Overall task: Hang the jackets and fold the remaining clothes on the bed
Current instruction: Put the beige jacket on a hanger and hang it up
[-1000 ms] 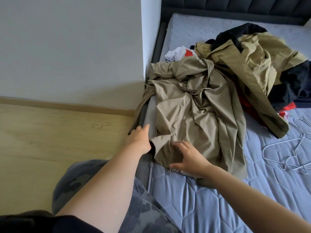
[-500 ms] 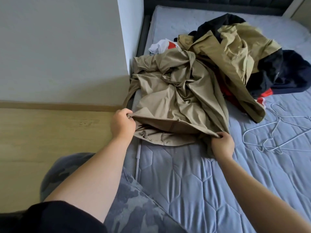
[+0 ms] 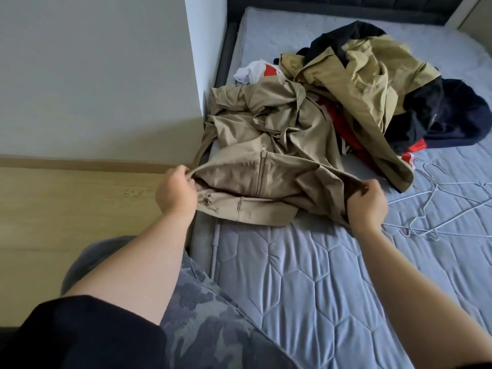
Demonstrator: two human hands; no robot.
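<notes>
A crumpled beige zip jacket (image 3: 266,134) lies at the left edge of the grey quilted bed (image 3: 306,288). My left hand (image 3: 175,193) grips its hem at the left corner, and my right hand (image 3: 367,203) grips the hem at the right, holding the bottom edge lifted and spread so the inner lining and zipper show. Behind it sits a pile of clothes: an olive jacket (image 3: 367,73), dark navy garments (image 3: 447,115), red pieces (image 3: 343,121) and a white one (image 3: 250,71).
Several white wire hangers (image 3: 436,209) lie on the bed to the right of my right hand. A white wall (image 3: 101,75) and wooden floor (image 3: 66,222) are on the left. My camouflage-clad knee (image 3: 202,315) rests on the mattress edge.
Both hands went from lying on the beige jacket to gripping its hem at two corners. They have since lifted and spread the hem, opening the bottom of the jacket.
</notes>
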